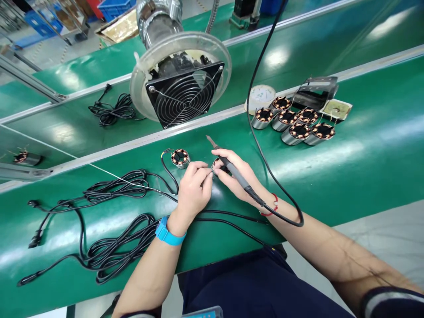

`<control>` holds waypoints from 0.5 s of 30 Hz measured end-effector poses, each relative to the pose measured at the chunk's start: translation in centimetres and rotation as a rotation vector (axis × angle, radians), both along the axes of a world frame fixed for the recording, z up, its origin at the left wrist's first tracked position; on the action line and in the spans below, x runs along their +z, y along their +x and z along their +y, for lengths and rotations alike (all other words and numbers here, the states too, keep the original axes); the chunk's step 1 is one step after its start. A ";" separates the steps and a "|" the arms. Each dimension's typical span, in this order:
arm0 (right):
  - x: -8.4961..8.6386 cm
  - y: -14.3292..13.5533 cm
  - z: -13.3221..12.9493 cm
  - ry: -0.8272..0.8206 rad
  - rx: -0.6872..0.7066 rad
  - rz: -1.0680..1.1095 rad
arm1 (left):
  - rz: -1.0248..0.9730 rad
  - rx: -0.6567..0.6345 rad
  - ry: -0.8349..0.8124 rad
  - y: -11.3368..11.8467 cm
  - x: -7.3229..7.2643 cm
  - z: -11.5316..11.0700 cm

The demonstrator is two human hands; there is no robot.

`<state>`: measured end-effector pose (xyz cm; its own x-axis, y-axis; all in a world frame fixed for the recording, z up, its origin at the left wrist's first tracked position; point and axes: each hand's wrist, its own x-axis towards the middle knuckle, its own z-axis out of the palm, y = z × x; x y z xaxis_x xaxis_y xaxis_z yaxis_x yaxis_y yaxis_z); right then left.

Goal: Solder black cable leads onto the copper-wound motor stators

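Note:
My right hand (236,174) grips a soldering iron (228,165), its tip pointing up and away, and its fingers also rest on a small motor stator (216,166) that sits mostly hidden between both hands. My left hand (194,187), with a blue wristband, pinches at the same stator, apparently on a thin wire. A second stator (179,157) with copper coils lies just beyond my left hand, a black lead attached to it. The iron's black cable (261,145) loops past my right wrist and up over the bench.
Several finished stators (293,121) cluster at the back right beside a white round tin (261,96) and a metal iron stand (316,90). A fume-extraction fan (183,92) hangs over the middle. Bundled black power cords (112,234) lie at left on the green bench.

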<state>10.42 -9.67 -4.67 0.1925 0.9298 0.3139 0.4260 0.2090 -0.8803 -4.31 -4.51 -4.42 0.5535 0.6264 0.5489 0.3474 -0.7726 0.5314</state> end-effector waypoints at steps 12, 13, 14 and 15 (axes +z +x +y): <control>0.4 1.3 -1.2 0.074 -0.022 -0.253 | -0.039 -0.012 -0.201 -0.5 0.1 1.2; 0.8 1.5 -1.6 0.088 -0.029 -0.293 | -0.044 -0.021 -0.258 -0.6 0.2 1.2; 1.1 1.7 -2.2 0.103 -0.037 -0.314 | -0.039 -0.034 -0.307 -0.6 0.3 1.3; 1.3 1.9 -3.0 0.121 -0.047 -0.319 | -0.027 -0.045 -0.346 -0.6 0.4 1.3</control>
<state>12.32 -12.65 -3.35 0.1086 0.8747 0.4723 0.6876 0.2771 -0.6712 -4.96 -3.22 -4.07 0.5730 0.7529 0.3236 0.2988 -0.5596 0.7730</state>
